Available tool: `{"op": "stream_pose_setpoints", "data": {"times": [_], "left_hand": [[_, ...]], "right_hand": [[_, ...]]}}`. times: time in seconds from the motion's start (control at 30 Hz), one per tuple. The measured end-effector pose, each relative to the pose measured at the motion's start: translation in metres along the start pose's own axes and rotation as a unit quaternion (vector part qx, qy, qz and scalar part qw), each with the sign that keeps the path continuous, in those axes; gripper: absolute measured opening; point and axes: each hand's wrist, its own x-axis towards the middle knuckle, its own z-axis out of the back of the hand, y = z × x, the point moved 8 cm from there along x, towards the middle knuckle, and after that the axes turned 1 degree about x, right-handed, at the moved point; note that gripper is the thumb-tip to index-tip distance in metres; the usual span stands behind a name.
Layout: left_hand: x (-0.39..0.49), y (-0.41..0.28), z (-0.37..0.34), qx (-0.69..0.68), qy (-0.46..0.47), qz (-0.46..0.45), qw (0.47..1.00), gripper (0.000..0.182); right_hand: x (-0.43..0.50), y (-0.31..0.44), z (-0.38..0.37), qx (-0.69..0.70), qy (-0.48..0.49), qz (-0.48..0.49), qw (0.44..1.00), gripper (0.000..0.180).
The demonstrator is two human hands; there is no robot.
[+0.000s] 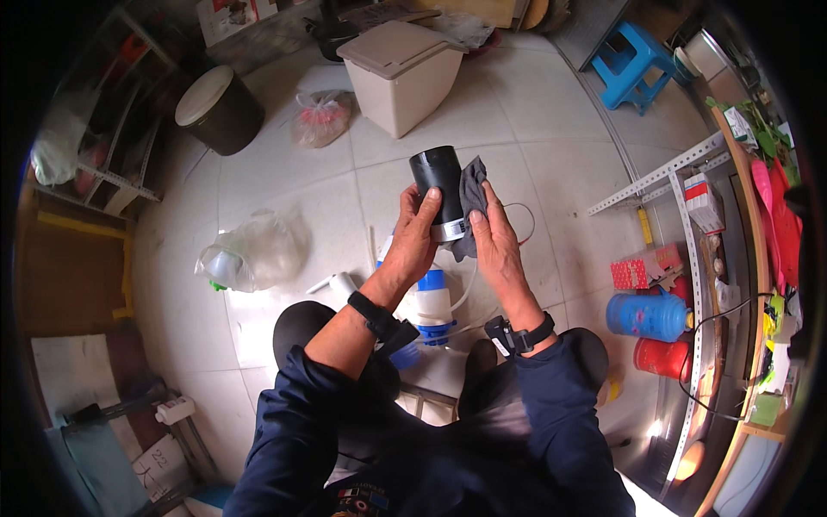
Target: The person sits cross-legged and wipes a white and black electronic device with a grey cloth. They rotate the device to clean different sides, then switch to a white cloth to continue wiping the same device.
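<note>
A black cylinder [434, 169] with a silver band and a label near its lower end is gripped by my left hand [408, 242], the thumb along its side. My right hand [497, 242] holds a dark grey cloth [472, 187] against the cylinder's right side. Its palm and fingers are partly hidden behind the cloth. Below my hands, between my knees, is a blue-and-white plastic pump-like device [433, 304] with a clear tube [466, 292]. My left forearm hides part of that area. A white plastic piece [341, 284] lies on the floor to the left.
A clear plastic bag [258, 252] lies on the tiled floor at left. Ahead stand a lidded beige bin [407, 77], a tied bag [322, 119] and a dark bucket [219, 110]. Metal shelving [686, 258], a blue jug [646, 315] and a blue stool [633, 64] are at right.
</note>
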Motion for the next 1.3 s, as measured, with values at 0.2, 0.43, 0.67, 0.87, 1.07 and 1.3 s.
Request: {"op": "stream_pose_setpoints", "data": {"times": [0.2, 0.43, 0.67, 0.87, 1.07, 1.3], "left_hand": [[0.002, 0.014, 0.023, -0.128, -0.035, 0.048, 0.99, 0.038], [-0.005, 0.0, 0.018, -0.068, -0.039, -0.003, 0.997, 0.044], [-0.009, -0.01, -0.015, -0.001, 0.11, -0.004, 0.994, 0.067], [-0.012, -0.008, -0.011, 0.164, 0.063, -0.049, 0.983, 0.083], [-0.011, -0.012, -0.006, 0.314, 0.066, -0.096, 0.942, 0.078], [-0.018, 0.003, -0.009, 0.271, 0.092, 0.009, 0.958, 0.083]], "right_hand": [[-0.029, 0.046, -0.048, -0.364, 0.028, 0.254, 0.896, 0.051], [-0.006, -0.007, -0.016, 0.07, -0.023, -0.014, 0.997, 0.045], [-0.009, -0.056, -0.003, 0.346, -0.036, -0.174, 0.921, 0.052], [-0.014, -0.011, 0.005, 0.023, -0.073, -0.037, 0.996, 0.044], [-0.019, 0.046, -0.019, -0.233, 0.026, 0.234, 0.944, 0.045], [0.011, 0.015, 0.031, -0.058, -0.087, 0.072, 0.992, 0.037]]}}
